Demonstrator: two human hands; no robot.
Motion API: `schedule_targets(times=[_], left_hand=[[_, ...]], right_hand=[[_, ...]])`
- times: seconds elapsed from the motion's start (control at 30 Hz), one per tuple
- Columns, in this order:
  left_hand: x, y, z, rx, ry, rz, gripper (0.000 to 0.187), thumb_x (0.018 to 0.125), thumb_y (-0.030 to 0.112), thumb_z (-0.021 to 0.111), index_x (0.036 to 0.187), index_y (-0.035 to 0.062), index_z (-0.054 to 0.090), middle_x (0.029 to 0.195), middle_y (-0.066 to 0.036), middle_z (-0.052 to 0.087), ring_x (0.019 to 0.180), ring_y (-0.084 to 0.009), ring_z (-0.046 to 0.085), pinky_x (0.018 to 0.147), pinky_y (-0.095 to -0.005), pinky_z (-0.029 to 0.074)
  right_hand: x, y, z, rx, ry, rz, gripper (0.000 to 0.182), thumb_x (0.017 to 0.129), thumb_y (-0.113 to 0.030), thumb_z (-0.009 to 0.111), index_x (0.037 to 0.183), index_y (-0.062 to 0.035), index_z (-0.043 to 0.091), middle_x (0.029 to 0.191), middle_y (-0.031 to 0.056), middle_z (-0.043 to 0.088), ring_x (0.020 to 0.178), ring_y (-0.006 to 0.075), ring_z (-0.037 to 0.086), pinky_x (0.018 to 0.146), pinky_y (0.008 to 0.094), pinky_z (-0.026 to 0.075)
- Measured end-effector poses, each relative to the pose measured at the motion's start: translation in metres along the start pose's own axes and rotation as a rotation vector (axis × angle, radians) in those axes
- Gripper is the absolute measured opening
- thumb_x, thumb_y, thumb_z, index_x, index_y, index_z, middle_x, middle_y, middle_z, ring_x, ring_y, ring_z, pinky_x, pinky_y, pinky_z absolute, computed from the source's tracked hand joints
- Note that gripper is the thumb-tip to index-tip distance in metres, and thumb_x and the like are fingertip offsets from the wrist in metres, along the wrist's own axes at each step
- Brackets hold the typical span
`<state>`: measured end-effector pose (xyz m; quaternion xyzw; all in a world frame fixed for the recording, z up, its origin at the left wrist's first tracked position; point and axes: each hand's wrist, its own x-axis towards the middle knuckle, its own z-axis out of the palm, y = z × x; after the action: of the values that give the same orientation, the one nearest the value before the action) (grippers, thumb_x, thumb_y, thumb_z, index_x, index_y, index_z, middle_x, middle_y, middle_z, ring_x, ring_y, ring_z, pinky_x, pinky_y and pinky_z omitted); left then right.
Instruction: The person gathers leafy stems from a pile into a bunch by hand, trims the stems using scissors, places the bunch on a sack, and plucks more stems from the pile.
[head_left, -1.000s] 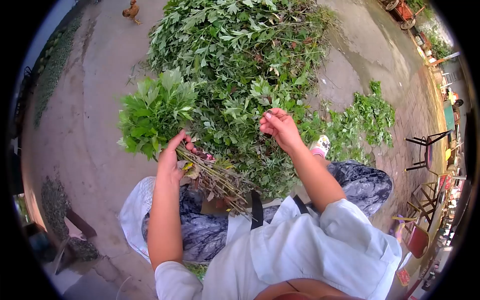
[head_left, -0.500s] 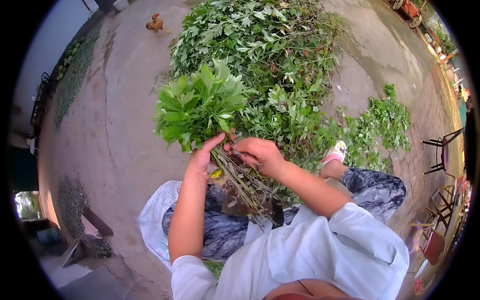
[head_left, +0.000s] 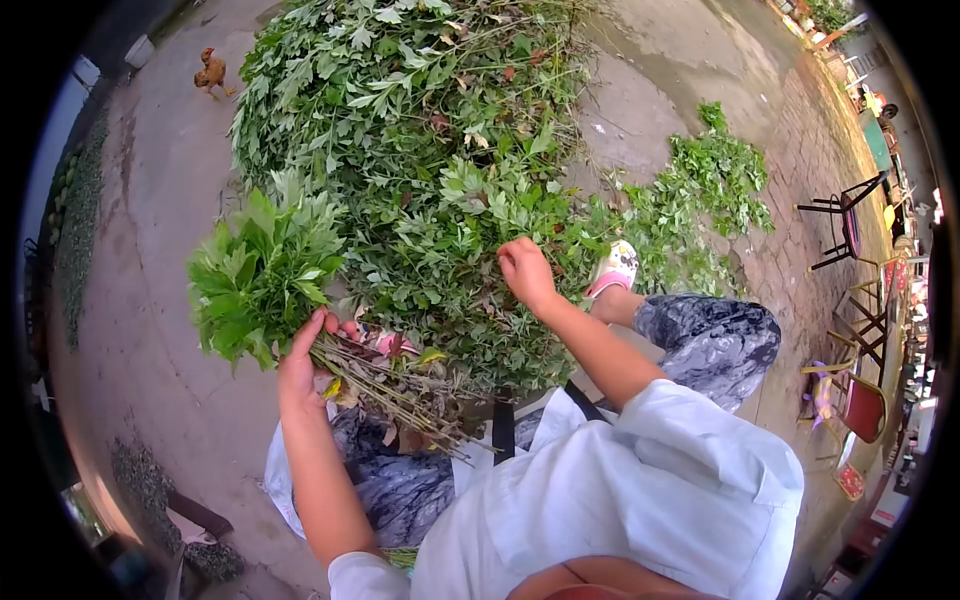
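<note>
My left hand [head_left: 298, 368] is wrapped round a bunch of leafy green stems [head_left: 262, 275]. Broad, lobed leaves fan out above the grip, while bare stalks and some withered brown leaves trail below it towards my lap. My right hand [head_left: 527, 272] is held apart from the bunch, over the near right part of a large heap of cut leafy plants [head_left: 400, 130]. Its fingers are curled closed, and whatever may be between them is hidden from view.
A smaller spread of green cuttings [head_left: 705, 190] lies on the concrete to the right, beyond my shoe [head_left: 614, 268]. A brown chicken [head_left: 211, 72] stands at the far left. Chairs [head_left: 862, 408] line the right side. Dark plant matter [head_left: 150, 480] lies at the lower left.
My right hand has left the stalks and moved away to the right, over the heap. My left hand keeps the bunch, which is now farther left and lower in view. The camera view has shifted.
</note>
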<state>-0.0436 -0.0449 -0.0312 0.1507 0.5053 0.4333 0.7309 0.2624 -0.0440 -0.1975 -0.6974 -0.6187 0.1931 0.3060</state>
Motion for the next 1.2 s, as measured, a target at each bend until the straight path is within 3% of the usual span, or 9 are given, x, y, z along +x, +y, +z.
schedule_targets(times=[0.17,0.33,0.4,0.57,0.7,0.8,0.93,0.97,1.2], left_hand=[[0.015,-0.004,-0.002,-0.034,-0.002,0.017,0.015,0.082,0.02,0.055,0.075,0.0106,0.046,0.063,0.002,0.043,0.056,-0.011,0.045,0.065,-0.0306,0.043],[0.016,-0.003,0.004,-0.009,0.056,0.037,0.016,0.08,0.019,0.057,0.074,0.0098,0.045,0.063,0.001,0.042,0.055,-0.0114,0.043,0.063,-0.0308,0.042],[0.014,0.0,0.007,-0.023,0.077,0.039,0.018,0.078,0.018,0.059,0.072,0.0092,0.045,0.062,0.0,0.042,0.055,-0.0121,0.043,0.062,-0.0313,0.043],[0.013,-0.002,0.004,-0.016,0.089,0.049,0.019,0.078,0.019,0.06,0.073,0.0097,0.044,0.062,0.0,0.041,0.055,-0.0119,0.042,0.062,-0.0311,0.042],[0.014,-0.003,-0.004,0.012,0.083,0.042,0.018,0.081,0.022,0.056,0.075,0.011,0.044,0.063,0.002,0.04,0.055,-0.0102,0.041,0.062,-0.0297,0.041],[0.016,-0.005,-0.008,0.028,0.063,0.021,0.02,0.082,0.024,0.055,0.074,0.0112,0.043,0.063,0.002,0.04,0.055,-0.0101,0.041,0.063,-0.0296,0.041],[0.015,-0.005,-0.007,0.005,0.079,0.032,0.021,0.079,0.021,0.059,0.07,0.0094,0.044,0.062,0.0,0.04,0.055,-0.0119,0.041,0.062,-0.0305,0.043],[0.015,-0.005,-0.006,0.004,0.088,0.026,0.021,0.079,0.021,0.059,0.07,0.0094,0.044,0.062,0.0,0.04,0.055,-0.0119,0.041,0.063,-0.0304,0.043],[0.017,-0.006,-0.007,0.002,0.107,0.007,0.02,0.079,0.021,0.059,0.071,0.0095,0.044,0.062,0.0,0.041,0.055,-0.0119,0.042,0.063,-0.0302,0.043]], right_hand=[[0.03,0.056,-0.001,-0.427,0.113,0.035,0.015,0.07,-0.015,0.059,0.083,-0.0073,0.058,0.085,0.0115,0.051,0.086,0.0301,0.049,0.072,0.0374,0.043],[0.054,0.068,-0.014,-0.365,-0.07,-0.001,0.018,0.068,-0.015,0.062,0.082,-0.0062,0.057,0.084,0.0085,0.05,0.08,0.0243,0.05,0.071,0.0319,0.042],[0.062,0.047,-0.043,0.411,-0.375,0.056,0.017,0.068,-0.014,0.062,0.079,-0.0046,0.053,0.08,0.0056,0.05,0.072,0.0158,0.049,0.067,0.0273,0.041],[0.06,0.063,-0.078,0.179,-1.094,0.082,0.021,0.075,-0.011,0.06,0.093,-0.0035,0.053,0.084,0.0004,0.056,0.075,0.0093,0.05,0.069,0.025,0.041],[0.049,0.042,-0.099,0.57,-1.0,0.114,0.036,0.077,-0.007,0.059,0.112,-0.0076,0.051,0.091,0.0025,0.058,0.083,0.0124,0.055,0.079,0.0256,0.041],[0.037,0.056,-0.097,1.196,-0.981,0.353,0.036,0.076,-0.005,0.06,0.111,-0.0076,0.052,0.092,0.004,0.058,0.088,0.0133,0.054,0.079,0.0274,0.042],[0.034,0.055,-0.089,1.374,-0.533,0.48,0.018,0.082,-0.02,0.055,0.095,-0.0072,0.053,0.078,0.0044,0.056,0.067,0.0137,0.053,0.065,0.0249,0.045],[0.038,0.046,-0.086,1.296,-0.357,0.727,0.024,0.085,-0.031,0.049,0.089,-0.0072,0.051,0.068,0.0027,0.053,0.055,0.0121,0.048,0.053,0.0211,0.041],[0.083,0.087,-0.034,0.677,-0.152,0.87,0.037,0.084,-0.039,0.046,0.084,-0.0022,0.049,0.061,0.007,0.054,0.038,0.0121,0.042,0.034,0.0256,0.035]])
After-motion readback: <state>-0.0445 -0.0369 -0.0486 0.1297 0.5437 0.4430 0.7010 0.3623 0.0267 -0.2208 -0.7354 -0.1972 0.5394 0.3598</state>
